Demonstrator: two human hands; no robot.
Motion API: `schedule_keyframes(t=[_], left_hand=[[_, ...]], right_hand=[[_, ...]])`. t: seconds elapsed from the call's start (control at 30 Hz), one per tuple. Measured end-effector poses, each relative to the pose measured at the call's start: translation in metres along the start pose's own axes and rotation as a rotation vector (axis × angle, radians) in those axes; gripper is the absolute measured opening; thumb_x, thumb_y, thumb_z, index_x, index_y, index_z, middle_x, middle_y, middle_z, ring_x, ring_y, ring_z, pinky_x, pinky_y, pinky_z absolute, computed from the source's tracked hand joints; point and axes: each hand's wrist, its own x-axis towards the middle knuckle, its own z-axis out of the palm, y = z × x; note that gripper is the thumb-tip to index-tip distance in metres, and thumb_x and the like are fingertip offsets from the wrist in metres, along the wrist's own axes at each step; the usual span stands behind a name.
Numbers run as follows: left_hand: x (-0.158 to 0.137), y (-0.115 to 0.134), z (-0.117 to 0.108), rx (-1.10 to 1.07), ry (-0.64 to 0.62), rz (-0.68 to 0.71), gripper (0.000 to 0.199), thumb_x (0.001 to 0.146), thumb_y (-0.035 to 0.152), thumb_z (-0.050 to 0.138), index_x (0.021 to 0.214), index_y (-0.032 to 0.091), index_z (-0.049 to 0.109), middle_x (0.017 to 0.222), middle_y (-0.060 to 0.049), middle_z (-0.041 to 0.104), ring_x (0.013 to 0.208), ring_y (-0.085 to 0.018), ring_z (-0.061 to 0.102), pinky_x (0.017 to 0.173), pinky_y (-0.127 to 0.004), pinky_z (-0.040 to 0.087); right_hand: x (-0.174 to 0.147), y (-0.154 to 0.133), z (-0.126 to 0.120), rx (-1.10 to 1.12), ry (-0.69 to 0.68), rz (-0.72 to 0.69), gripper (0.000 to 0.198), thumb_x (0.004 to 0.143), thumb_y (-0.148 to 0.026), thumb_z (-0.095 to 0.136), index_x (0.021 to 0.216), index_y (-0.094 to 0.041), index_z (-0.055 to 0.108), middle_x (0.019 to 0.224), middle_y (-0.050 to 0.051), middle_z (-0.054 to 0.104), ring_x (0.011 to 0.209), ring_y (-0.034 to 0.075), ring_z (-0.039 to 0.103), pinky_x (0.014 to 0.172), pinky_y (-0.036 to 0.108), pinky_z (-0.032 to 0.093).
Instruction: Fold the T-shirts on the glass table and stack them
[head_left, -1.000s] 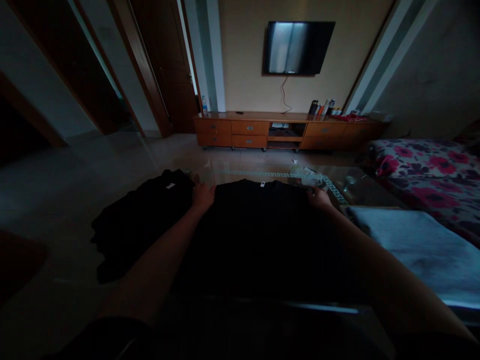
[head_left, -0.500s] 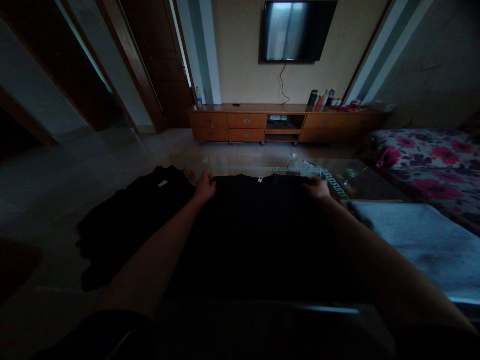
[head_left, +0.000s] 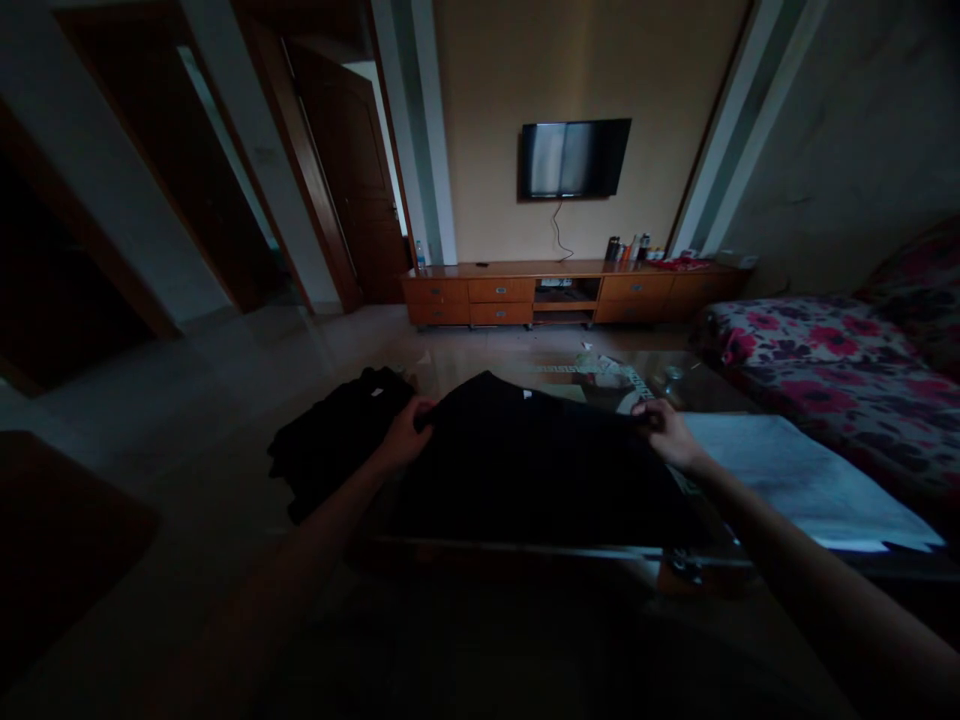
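Note:
A black shirt (head_left: 525,470) with a small white neck label is stretched between my two hands over the glass table (head_left: 480,548). My left hand (head_left: 409,432) is closed on its left shoulder edge. On the opposite side, my right hand (head_left: 667,432) pinches the right shoulder edge. The collar faces the far side, and the dim light hides the shirt's folds. Beside my left hand lies a pile of black clothing (head_left: 330,440) with a white tag. To the right of my right hand is a light blue-grey folded cloth (head_left: 795,480).
A glass jar or cup (head_left: 673,378) and a crumpled clear plastic bag (head_left: 604,368) sit toward the table's far right. Beyond stand a long wooden cabinet (head_left: 499,290) and a wall television (head_left: 577,158). A flower-patterned sofa (head_left: 817,340) is at right.
The view has tilted up and drawn back. Both hands keep their hold on the shirt, whose shoulder edges now look lifted and whose lower edge lies nearer the table's front edge.

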Motion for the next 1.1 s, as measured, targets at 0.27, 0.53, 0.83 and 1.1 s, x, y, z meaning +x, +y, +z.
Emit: schedule_keyframes(t=[0.27,0.53,0.83,1.1], left_hand=[[-0.077,0.016,0.008,0.650,-0.286,0.132,0.065,0.077,0.009,0.061,0.140,0.024,0.055,0.143,-0.011,0.055,0.133,-0.032,0.048,0.109,-0.050,0.041],[-0.080,0.031,0.041,0.583,-0.361,0.356,0.058,0.091,0.009,0.053,0.142,0.035,0.057,0.149,-0.004,0.055,0.137,-0.025,0.049,0.114,-0.047,0.040],[-0.089,0.014,0.027,0.453,-0.421,0.370,0.045,0.098,0.026,0.053,0.140,0.036,0.060,0.150,-0.004,0.054,0.137,-0.023,0.052,0.113,-0.045,0.044],[-0.074,0.038,0.042,0.463,-0.381,0.234,0.037,0.105,0.034,0.038,0.112,0.025,0.073,0.120,-0.007,0.070,0.116,-0.022,0.063,0.107,-0.040,0.047]], right_hand=[[-0.094,-0.035,0.021,-0.723,-0.210,0.165,0.039,0.086,-0.024,0.056,0.124,-0.021,0.064,0.141,0.018,0.048,0.123,0.037,0.047,0.095,0.052,0.043],[-0.106,-0.080,0.037,-0.471,-0.383,-0.287,0.032,0.091,-0.018,0.048,0.119,-0.025,0.061,0.148,0.008,0.052,0.138,0.026,0.043,0.107,0.044,0.038],[-0.111,-0.055,0.031,-0.351,-0.479,-0.212,0.023,0.088,-0.024,0.054,0.108,-0.022,0.063,0.155,0.009,0.049,0.145,0.026,0.039,0.114,0.049,0.033],[-0.097,-0.087,0.044,-0.450,-0.372,-0.086,0.048,0.105,-0.048,0.031,0.110,-0.023,0.072,0.134,0.010,0.065,0.128,0.027,0.054,0.107,0.046,0.038]])
